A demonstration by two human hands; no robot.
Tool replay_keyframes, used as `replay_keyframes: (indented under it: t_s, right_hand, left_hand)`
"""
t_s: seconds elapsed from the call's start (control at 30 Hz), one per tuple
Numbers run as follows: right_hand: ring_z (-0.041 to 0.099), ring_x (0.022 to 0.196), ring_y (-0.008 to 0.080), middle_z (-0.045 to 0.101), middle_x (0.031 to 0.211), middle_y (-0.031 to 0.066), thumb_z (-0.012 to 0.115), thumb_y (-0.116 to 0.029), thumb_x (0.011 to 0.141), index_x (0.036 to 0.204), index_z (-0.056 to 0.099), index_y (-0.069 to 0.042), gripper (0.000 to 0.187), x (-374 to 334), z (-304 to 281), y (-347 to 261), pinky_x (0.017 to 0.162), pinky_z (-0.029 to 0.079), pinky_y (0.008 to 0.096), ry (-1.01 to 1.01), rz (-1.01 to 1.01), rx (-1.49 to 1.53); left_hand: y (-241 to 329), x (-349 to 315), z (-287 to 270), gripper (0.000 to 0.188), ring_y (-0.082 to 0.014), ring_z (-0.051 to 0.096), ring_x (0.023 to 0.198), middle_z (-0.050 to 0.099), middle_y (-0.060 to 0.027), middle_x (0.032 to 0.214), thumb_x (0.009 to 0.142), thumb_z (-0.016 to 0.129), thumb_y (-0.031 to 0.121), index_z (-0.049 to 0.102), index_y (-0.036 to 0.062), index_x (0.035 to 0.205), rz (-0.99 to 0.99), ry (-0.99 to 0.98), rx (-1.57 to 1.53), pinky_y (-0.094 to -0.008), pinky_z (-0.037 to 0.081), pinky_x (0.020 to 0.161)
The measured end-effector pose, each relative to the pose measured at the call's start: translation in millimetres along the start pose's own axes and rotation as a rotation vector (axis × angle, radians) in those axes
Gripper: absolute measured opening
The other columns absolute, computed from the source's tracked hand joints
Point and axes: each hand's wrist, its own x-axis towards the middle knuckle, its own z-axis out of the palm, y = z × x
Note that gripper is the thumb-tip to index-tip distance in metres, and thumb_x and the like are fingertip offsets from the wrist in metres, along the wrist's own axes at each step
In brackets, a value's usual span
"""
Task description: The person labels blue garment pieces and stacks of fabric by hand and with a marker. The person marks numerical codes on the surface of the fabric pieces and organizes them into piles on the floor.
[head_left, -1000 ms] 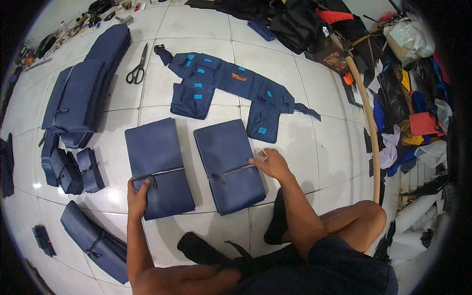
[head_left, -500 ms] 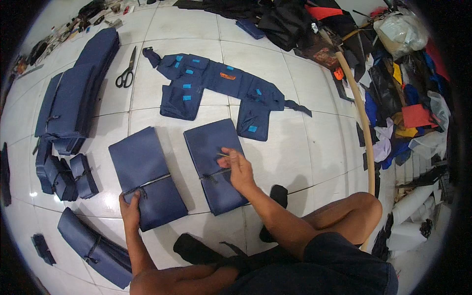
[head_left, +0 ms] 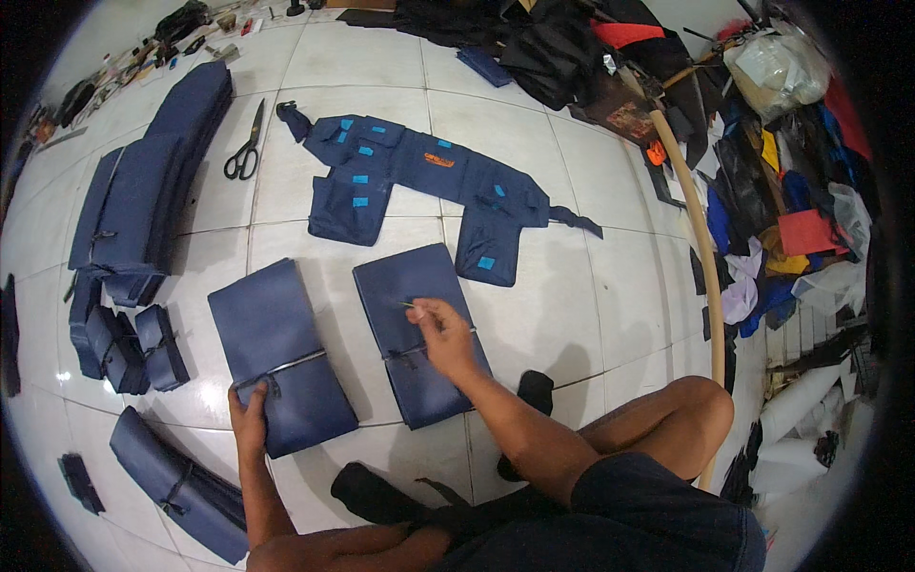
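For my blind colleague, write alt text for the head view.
A person's left-hand grip holds a tied, rectangular navy fabric bundle on white floor tiles; the right-hand grip, pinching a thin yellowish stick, is over another tied bundle.

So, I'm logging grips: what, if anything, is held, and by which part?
The right hand pinches a thin stick, one tip showing. The left hand touches the left edge of a bundle, thumb on top; gripping unclear.
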Motion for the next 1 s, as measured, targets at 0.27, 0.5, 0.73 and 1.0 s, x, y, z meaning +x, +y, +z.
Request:
replay_keyframes:
  t_s: [0.27, 0.5, 0.73, 1.0]
  right_hand:
    - [0.063, 0.085, 0.0114, 0.068, 0.094, 0.0059, 0.062, -0.018, 0.100, 0.107, 0.063, 0.000, 0.019, 22.0, -33.0, 20.4, 0.077, 0.050, 0.0254, 0.115, -0.057, -0.039]
    - [0.069, 0.089, 0.0268, 0.070, 0.092, 0.0143, 0.063, -0.021, 0.096, 0.104, 0.066, -0.003, 0.020, 16.8, -19.8, 8.6, 0.079, 0.052, 0.0355, 0.018, -0.155, -0.253]
    - [0.069, 0.090, 0.0285, 0.071, 0.097, 0.0158, 0.063, -0.021, 0.096, 0.103, 0.066, -0.003, 0.020, 29.5, -23.3, 6.6, 0.081, 0.053, 0.0369, -0.004, -0.087, -0.319]
    - [0.064, 0.091, 0.0179, 0.067, 0.096, 0.0103, 0.054, -0.024, 0.103, 0.109, 0.061, 0.000, 0.025, 23.0, -17.8, 27.1, 0.085, 0.050, 0.0315, 0.067, -0.131, -0.100]
  left_hand:
    - [9.7, 2.4, 8.0, 0.055, -0.0222, 0.061, 0.093, 0.063, -0.0163, 0.109, 0.088, 0.072, 0.028, 0.051, -0.0053, 0.125, -0.011, 0.036, 0.100, -0.0318, 0.050, 0.084]
    - [-1.6, 3.1, 0.9, 0.058, -0.0219, 0.061, 0.095, 0.063, -0.0169, 0.110, 0.088, 0.073, 0.029, 0.048, -0.0049, 0.128, -0.025, 0.004, 0.058, -0.0317, 0.050, 0.085]
    - [-13.5, 7.0, -1.2, 0.061, -0.0232, 0.062, 0.098, 0.062, -0.0185, 0.113, 0.088, 0.074, 0.028, 0.046, -0.0057, 0.130, -0.033, 0.000, 0.027, -0.0317, 0.052, 0.084]
    - [-8.3, 7.8, 0.5, 0.065, -0.0231, 0.064, 0.098, 0.063, -0.0184, 0.114, 0.087, 0.076, 0.023, 0.042, -0.0082, 0.134, -0.019, 0.005, 0.010, -0.0320, 0.053, 0.085]
